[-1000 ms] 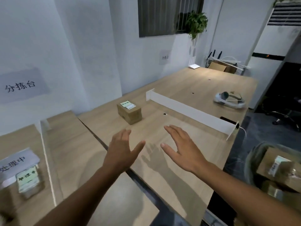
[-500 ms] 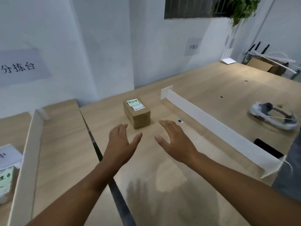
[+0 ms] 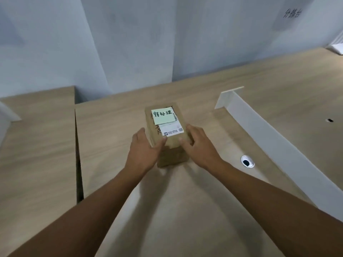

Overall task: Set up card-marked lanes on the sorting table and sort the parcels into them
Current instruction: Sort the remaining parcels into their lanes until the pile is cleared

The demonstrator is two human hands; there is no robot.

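Head view: my left hand and right hand clamp the near end of the cardboard parcel from both sides, thumbs on top, probably to lift it square and keep its green sticky note readable. The parcel rests on the sorting table, left of the white divider, well apart; its long axis runs away from me toward the wall, note at the far end.

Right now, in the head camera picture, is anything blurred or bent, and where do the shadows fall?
In the head view, the wide lens bends the white divider and the wall edges. The note on the parcel is sharp enough to read, but the wall sign is blurred. Soft shadows of both arms lie on the table near the left hand and right hand. No strong glare.
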